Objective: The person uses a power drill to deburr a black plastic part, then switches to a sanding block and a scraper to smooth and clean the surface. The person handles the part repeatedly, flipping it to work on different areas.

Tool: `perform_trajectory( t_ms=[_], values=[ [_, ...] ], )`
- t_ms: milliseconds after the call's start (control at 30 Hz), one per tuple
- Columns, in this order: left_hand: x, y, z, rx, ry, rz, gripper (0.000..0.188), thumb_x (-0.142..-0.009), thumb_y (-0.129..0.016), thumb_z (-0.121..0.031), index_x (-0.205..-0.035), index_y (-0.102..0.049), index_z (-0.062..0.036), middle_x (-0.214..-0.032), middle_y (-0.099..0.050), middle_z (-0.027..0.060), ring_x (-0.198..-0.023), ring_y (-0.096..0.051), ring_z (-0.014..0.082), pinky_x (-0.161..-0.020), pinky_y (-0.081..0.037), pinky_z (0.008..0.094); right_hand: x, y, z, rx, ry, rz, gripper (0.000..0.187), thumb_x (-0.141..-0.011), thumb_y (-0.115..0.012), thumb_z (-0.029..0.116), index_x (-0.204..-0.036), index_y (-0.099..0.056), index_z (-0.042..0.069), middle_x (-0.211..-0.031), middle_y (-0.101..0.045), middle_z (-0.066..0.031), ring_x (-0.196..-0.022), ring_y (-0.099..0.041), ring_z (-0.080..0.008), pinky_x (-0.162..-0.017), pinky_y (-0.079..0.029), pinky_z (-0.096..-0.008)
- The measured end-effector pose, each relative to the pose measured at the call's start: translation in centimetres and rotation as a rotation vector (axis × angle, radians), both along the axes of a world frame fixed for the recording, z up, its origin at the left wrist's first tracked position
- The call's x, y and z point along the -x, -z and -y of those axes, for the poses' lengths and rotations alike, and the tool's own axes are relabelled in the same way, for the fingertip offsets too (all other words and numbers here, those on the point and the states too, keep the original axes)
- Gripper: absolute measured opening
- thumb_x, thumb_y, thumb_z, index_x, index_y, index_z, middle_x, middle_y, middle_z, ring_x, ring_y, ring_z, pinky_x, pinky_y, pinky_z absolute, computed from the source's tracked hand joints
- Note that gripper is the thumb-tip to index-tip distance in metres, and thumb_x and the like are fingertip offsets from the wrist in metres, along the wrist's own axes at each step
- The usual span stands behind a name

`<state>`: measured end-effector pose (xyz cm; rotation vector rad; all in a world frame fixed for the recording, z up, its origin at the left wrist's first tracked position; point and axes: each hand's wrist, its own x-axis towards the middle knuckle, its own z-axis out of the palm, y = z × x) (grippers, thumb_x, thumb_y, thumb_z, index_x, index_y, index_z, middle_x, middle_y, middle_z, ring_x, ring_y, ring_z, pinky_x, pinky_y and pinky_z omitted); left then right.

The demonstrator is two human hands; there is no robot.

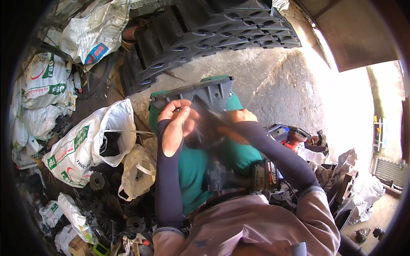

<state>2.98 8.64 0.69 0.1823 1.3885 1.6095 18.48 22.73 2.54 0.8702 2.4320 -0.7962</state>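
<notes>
A dark grey moulded plastic part (205, 94) with ribs and a long raised edge rests across my lap, over green trousers (194, 170). My left hand (174, 128) is at its left side, palm turned inward. Its fingers are bent and the thumb meets the fingertips; a tiny thing may be between them, too small to name. At the part's right side my right hand (240, 121) is closed, knuckles up and partly smeared by motion. What it grips is hidden. Between my hands the lower area of the part is a dark blur.
Black plastic parts (205, 32) are stacked ahead. An open white sack (92, 143) and a translucent bag (139, 173) stand at left, above dark round parts (136, 224). A tool battery (268, 174) is beside my right thigh, with blue and red tools (288, 134) beyond.
</notes>
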Motion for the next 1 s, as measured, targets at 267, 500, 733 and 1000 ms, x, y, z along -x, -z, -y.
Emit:
perform_trajectory(
  t_ms=[267,500,733,1000],
  values=[
    [1.1,-0.2,-0.4,-0.029,0.045,0.030,0.015,-0.095,-0.054,-0.012,-0.108,-0.054,-0.0040,-0.079,-0.064,0.0085,-0.050,-0.049,0.0080,-0.041,-0.033,0.0197,-4.1,0.9,-3.3,-0.080,-0.050,-0.241,0.032,-0.080,-0.070,0.031,-0.094,-0.063,0.004,-0.079,-0.064,-0.0179,-0.074,-0.065,-0.0347,-0.066,-0.051,-0.0419],
    [0.8,-0.3,-0.8,-0.028,0.039,0.029,0.015,-0.095,-0.055,-0.012,-0.108,-0.054,-0.0039,-0.078,-0.063,0.0084,-0.050,-0.049,0.0082,-0.041,-0.033,0.0203,-6.1,2.5,-2.3,-0.281,-0.342,-0.546,0.012,-0.076,-0.067,0.008,-0.083,-0.057,0.006,-0.058,-0.054,-0.0092,-0.046,-0.055,-0.0303,-0.045,-0.045,-0.0406],
    [0.9,-0.7,-1.0,0.031,0.027,-0.014,0.019,-0.094,-0.058,-0.016,-0.110,-0.055,-0.0061,-0.080,-0.061,0.0068,-0.052,-0.047,0.0079,-0.044,-0.031,0.0195,-5.1,2.5,-3.1,-0.371,-0.423,-0.732,0.012,-0.076,-0.065,0.011,-0.079,-0.054,0.007,-0.057,-0.052,-0.0069,-0.045,-0.055,-0.0253,-0.042,-0.044,-0.0379],
    [0.9,-0.6,-0.8,0.027,0.034,0.003,0.017,-0.093,-0.059,-0.017,-0.108,-0.056,-0.0083,-0.078,-0.061,0.0057,-0.052,-0.047,0.0078,-0.044,-0.030,0.0191,-5.0,3.3,-3.8,-0.407,-0.433,-0.627,0.017,-0.082,-0.064,0.020,-0.074,-0.053,0.010,-0.060,-0.056,-0.0073,-0.049,-0.058,-0.0245,-0.043,-0.045,-0.0374]
  ],
)
